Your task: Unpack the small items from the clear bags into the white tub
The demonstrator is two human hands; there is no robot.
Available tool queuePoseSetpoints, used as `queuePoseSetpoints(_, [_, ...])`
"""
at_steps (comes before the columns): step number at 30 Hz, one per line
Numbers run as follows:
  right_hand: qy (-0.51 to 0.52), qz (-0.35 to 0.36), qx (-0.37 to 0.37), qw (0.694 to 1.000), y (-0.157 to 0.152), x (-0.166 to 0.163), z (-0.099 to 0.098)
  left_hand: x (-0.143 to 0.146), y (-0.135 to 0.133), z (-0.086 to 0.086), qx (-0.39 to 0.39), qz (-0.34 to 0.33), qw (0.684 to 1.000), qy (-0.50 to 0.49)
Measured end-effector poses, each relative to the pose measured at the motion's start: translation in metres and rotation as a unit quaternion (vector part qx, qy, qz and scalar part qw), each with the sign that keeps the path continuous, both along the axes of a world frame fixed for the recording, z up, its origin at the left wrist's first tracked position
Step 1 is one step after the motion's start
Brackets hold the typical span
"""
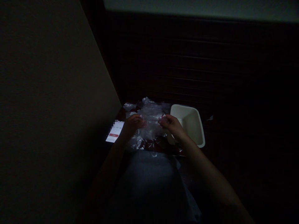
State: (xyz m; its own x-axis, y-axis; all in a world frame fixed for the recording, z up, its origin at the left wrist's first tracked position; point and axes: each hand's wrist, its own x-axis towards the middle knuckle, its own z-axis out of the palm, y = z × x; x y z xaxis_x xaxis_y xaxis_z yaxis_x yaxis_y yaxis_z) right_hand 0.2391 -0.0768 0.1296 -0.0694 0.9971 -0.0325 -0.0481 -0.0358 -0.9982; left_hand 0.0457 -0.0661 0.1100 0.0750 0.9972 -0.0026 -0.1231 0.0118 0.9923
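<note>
– Down low, right up close, what is that grey thing?

– It is grey cloth (149,180) over the person's lap. It is so dark that I cannot tell what kind of clothes it is, and the bottom edge cuts it off.

– Where are the arms?

– The left arm (109,165) is almost lost in the dark. The right arm (205,174) shows better, but its upper part runs out of the picture.

– What are the hands doing?

– The left hand (133,123) and the right hand (171,124) are both curled in, and each one pinches a side of the clear plastic (150,115). The fingertips are hidden in the crinkles.

– Where is that plastic?

– It is between the two hands, above a dark table (161,144). More of it lies in a heap under and behind the hands. I cannot tell if it is bags or one big sheet.

– What glows on the left?

– A phone (115,132), lying flat just beside the left hand. Its screen is lit, but part is blurred, so I cannot read it.

– And on the right?

– A white tub (191,124), just behind the right hand. The hand hides its near corner.

– What is far back?

– A dark wood wall (198,62), very hard to see. A pale wall (46,93) fills the left side.
</note>
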Motion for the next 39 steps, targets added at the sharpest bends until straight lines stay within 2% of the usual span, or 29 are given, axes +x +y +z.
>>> queuePoseSetpoints(4, [-0.014, -0.001, 0.038, 0.999, 0.003, 0.004, -0.004, -0.003, 0.0, -0.002, 0.036, -0.014, 0.998, 0.047])
queuePoseSetpoints(8, [-0.028, 0.008, 0.089, 0.996, 0.008, 0.012, -0.008, -0.008, -0.001, 0.0, 0.118, -0.015, 0.988, 0.101])
queuePoseSetpoints(12, [-0.077, 0.026, 0.176, 0.981, 0.011, 0.02, -0.009, -0.011, -0.001, 0.005, 0.209, -0.009, 0.965, 0.157])
queuePoseSetpoints(15, [-0.132, 0.015, 0.214, 0.968, 0.012, 0.024, -0.008, -0.011, -0.001, 0.009, 0.252, 0.004, 0.95, 0.183])
queuePoseSetpoints(19, [-0.165, -0.004, 0.224, 0.961, 0.012, 0.028, -0.006, -0.012, -0.002, 0.011, 0.241, -0.006, 0.95, 0.198])
queuePoseSetpoints(23, [-0.2, -0.027, 0.227, 0.953, 0.007, 0.026, 0.006, -0.013, -0.002, 0.011, 0.221, -0.069, 0.946, 0.226])
queuePoseSetpoints(26, [-0.204, 0.052, 0.239, 0.948, -0.001, 0.02, 0.02, -0.012, -0.003, 0.009, 0.22, -0.121, 0.938, 0.238])
queuePoseSetpoints(29, [-0.204, 0.154, 0.247, 0.935, -0.009, 0.012, 0.028, -0.009, -0.004, 0.009, 0.229, -0.14, 0.93, 0.25])
queuePoseSetpoints(32, [-0.21, 0.196, 0.241, 0.927, -0.012, 0.005, 0.028, -0.005, -0.005, 0.011, 0.235, -0.141, 0.929, 0.25])
queuePoseSetpoints(39, [-0.288, 0.127, 0.19, 0.93, -0.007, 0.007, 0.01, -0.005, -0.006, 0.013, 0.23, -0.11, 0.937, 0.239])
